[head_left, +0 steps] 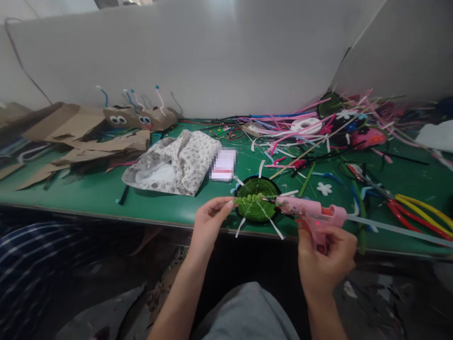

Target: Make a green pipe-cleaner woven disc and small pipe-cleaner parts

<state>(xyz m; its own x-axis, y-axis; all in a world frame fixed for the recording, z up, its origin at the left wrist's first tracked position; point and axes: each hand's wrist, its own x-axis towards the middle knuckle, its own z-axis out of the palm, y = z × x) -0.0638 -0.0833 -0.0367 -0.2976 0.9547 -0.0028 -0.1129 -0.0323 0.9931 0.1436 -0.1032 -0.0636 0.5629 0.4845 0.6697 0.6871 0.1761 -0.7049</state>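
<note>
A pink hot glue gun point(300, 208) is gripped in my right hand point(327, 252), with a long glue stick trailing out of its back to the right. Between the thumb and fingers of my left hand point(214, 215) is one end of a curled green pipe cleaner point(247, 199). The gun's nozzle points left and meets, or nearly meets, the curl's other end. Behind and below them lies a round green coiled disc point(255, 213) with a black rim and white strips sticking outward, at the table's front edge.
A patterned cloth bag point(180, 163) and a blurred phone-like rectangle point(223, 164) lie behind. Torn cardboard point(81, 132) with googly eyes stands left. Pink and white pipe cleaners point(283, 123) heap at the back right. Scissors with red and yellow handles point(410, 212) and a white flower point(324, 189) lie right.
</note>
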